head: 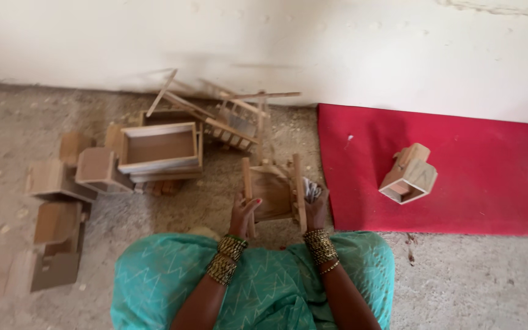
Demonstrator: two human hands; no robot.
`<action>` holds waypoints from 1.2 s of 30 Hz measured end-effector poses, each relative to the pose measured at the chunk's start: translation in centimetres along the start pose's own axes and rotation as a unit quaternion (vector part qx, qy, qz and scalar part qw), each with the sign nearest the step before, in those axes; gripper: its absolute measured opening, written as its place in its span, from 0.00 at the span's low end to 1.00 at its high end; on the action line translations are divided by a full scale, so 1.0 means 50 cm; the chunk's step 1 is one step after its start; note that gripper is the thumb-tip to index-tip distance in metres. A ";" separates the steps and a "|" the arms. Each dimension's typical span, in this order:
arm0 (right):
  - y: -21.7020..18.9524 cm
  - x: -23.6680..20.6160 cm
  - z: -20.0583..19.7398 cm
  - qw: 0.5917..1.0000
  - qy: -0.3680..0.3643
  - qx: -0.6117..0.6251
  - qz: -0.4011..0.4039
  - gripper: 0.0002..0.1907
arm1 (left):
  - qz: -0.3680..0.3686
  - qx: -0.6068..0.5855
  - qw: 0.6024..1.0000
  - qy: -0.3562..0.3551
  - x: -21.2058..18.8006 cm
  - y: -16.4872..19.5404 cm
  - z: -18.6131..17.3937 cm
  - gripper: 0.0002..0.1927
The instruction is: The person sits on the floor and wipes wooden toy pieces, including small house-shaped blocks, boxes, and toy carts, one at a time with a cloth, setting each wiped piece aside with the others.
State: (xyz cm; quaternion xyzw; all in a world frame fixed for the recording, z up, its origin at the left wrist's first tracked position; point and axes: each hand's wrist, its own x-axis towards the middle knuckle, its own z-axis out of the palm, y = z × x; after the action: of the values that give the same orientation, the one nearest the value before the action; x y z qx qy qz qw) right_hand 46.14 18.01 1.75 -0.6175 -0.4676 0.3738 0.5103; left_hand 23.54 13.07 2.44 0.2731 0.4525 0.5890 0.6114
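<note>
Far-left pieces: flat wooden blocks (56, 229) lay on the bare concrete floor (484, 281) near its left edge, blurred, their joints hard to make out.
Open box: a shallow wooden tray (159, 150) sat on other boards, toward the wall (337, 43).
Stick frame: a slatted frame (234, 119) leaned by the wall, its thin sticks smeared by motion.
Left hand: the left hand (242, 211) gripped the left rail of the small wooden frame (274, 192), fingers closed round it.
Small wooden frame: pale unfinished wood, two upright rails with a panel between, held just above the teal-clad lap (258, 287); its lower edge was hidden behind the hands.
Right hand: the right hand (316, 211) closed on the right rail, also pinching something grey and striped that I cannot identify.
Red mat: a red mat (478, 177) covered the floor at the right, carrying a small wooden house-shaped box (408, 174).
</note>
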 end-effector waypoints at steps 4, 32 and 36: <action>-0.054 -0.008 -0.022 0.979 -0.026 0.026 -0.202 0.29 | 0.044 0.013 0.999 0.009 -0.001 -0.014 0.006 0.50; -0.043 -0.129 0.019 0.918 -0.172 -0.174 -0.312 0.14 | 0.103 0.077 0.991 0.018 -0.016 -0.021 0.012 0.44; -0.013 0.056 -0.108 0.944 -0.094 0.250 -0.195 0.10 | 0.082 0.095 0.990 0.062 -0.022 0.002 0.009 0.42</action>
State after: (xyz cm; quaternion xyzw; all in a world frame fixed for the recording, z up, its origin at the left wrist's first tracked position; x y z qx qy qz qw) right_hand 51.86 19.22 3.50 -0.3288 -0.5158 0.4287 0.6649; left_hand 24.02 12.09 2.99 0.3289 0.5198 0.6072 0.5030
